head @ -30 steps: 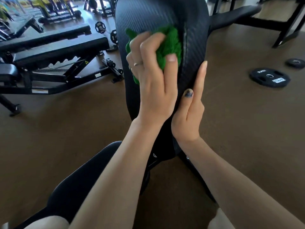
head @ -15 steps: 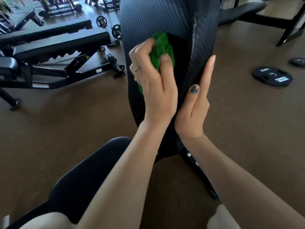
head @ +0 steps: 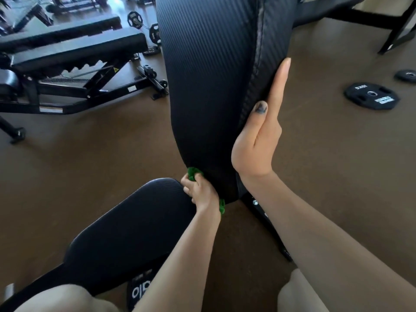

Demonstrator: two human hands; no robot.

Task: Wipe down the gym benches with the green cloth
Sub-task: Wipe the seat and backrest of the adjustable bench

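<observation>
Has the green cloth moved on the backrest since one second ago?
Yes. The green cloth went down the backrest to its bottom edge, beside the seat pad.

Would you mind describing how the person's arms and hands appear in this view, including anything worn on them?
Both forearms are bare, with no sleeves, watch or bracelet in view. The right hand has a dark, patchy polish on its thumbnail, while its long index fingernail looks unpainted. The left hand shows no gloves; its nails are turned away, and whether it bears a ring cannot be told here.

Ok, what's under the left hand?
The green cloth, bunched against the backrest's bottom edge. Only its ends show beside the left hand; the rest is covered.
</observation>
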